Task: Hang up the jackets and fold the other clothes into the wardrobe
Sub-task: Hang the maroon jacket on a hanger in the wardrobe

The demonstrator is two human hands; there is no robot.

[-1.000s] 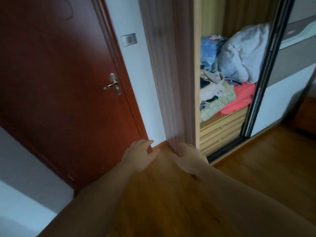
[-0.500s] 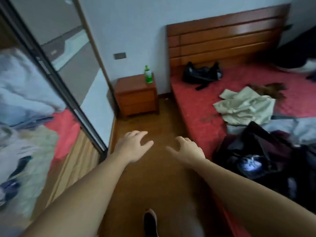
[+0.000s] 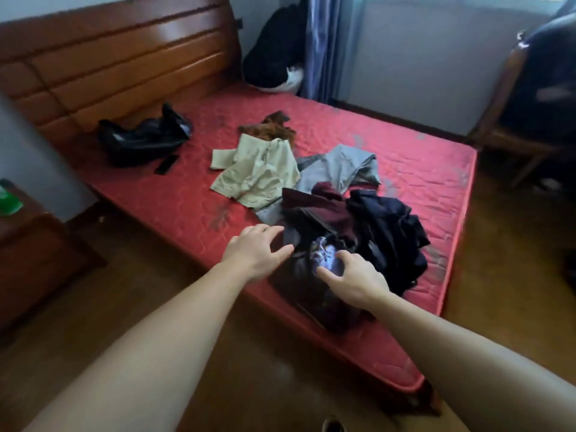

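Note:
A heap of clothes lies on the red mattress [image 3: 420,169]. Nearest the bed's edge is a dark garment with a pale print [image 3: 324,260], with a maroon piece [image 3: 324,207] and a navy piece [image 3: 389,232] behind it. Farther back lie a beige shirt [image 3: 258,173], a grey garment [image 3: 339,166] and a brown one [image 3: 268,129]. My left hand [image 3: 255,254] hovers with fingers spread at the left edge of the dark garment. My right hand [image 3: 352,279] reaches over the printed patch, fingers loose, holding nothing. The wardrobe is out of view.
A black bag [image 3: 143,138] and a small black flat object [image 3: 166,163] lie near the wooden headboard [image 3: 118,63]. A dark jacket [image 3: 274,54] slumps in the far corner by a blue curtain [image 3: 324,42]. A nightstand [image 3: 34,254] stands left, a wooden chair [image 3: 514,126] right.
The view has swung from the wardrobe and door across the room to the bed. Both hands, still empty, have come over the clothes heap at the mattress edge.

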